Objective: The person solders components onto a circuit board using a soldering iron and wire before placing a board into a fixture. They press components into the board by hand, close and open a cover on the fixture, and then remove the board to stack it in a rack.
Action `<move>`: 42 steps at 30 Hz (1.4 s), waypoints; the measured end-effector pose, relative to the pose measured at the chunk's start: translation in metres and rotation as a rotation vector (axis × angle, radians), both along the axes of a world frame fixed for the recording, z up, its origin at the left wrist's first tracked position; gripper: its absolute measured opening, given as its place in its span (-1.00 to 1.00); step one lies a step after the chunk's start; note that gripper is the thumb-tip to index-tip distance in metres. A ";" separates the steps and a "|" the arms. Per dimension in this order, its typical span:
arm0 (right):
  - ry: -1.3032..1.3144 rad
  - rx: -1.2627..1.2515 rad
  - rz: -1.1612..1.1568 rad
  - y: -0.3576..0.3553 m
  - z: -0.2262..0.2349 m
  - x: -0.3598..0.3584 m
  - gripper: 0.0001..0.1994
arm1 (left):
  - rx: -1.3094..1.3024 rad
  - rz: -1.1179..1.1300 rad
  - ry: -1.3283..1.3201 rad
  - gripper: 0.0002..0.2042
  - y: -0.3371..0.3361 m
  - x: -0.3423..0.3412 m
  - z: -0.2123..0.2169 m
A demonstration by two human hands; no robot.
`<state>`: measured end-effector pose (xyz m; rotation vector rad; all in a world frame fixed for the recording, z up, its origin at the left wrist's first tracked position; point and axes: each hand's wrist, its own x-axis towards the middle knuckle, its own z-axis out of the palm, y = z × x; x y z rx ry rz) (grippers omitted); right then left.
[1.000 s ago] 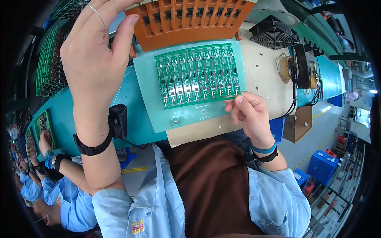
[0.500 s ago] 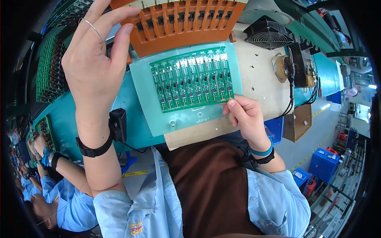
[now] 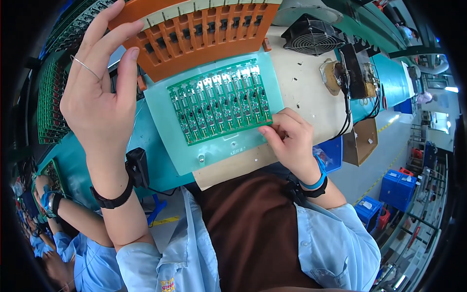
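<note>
A green circuit board panel (image 3: 219, 103) with several rows of small parts lies on a pale teal carrier plate (image 3: 170, 141) on the bench. My right hand (image 3: 289, 138) rests at the panel's lower right corner, fingertips pinching its edge. My left hand (image 3: 99, 92) is raised above the bench at the left, fingers spread, holding nothing; it has a thin ring and a black wrist strap. Its fingertips reach toward the orange slotted rack (image 3: 194, 34) behind the plate.
A black fan (image 3: 311, 36) and a wired fixture (image 3: 352, 73) stand at the right of the bench. Green boards fill racks (image 3: 51, 97) at the far left. Another person's arm in a blue sleeve (image 3: 73, 228) is at lower left. Blue bins (image 3: 389, 209) sit on the floor.
My left hand has shifted slightly left and opened wider near the orange rack. My right hand stays at the panel's lower right corner; the view moved a little.
</note>
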<state>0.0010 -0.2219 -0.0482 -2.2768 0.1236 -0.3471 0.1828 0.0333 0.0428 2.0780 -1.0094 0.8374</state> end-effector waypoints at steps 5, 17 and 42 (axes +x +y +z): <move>-0.061 -0.089 0.044 -0.005 -0.006 0.001 -0.86 | -0.029 -0.009 0.035 -0.69 0.000 -0.011 0.004; 0.017 -0.209 0.036 -0.006 -0.005 0.003 -0.82 | 0.131 0.051 0.075 -0.71 -0.007 -0.012 0.014; 0.321 -0.522 0.096 -0.011 0.024 0.020 -0.66 | -0.090 0.002 0.066 -0.76 0.013 0.008 -0.020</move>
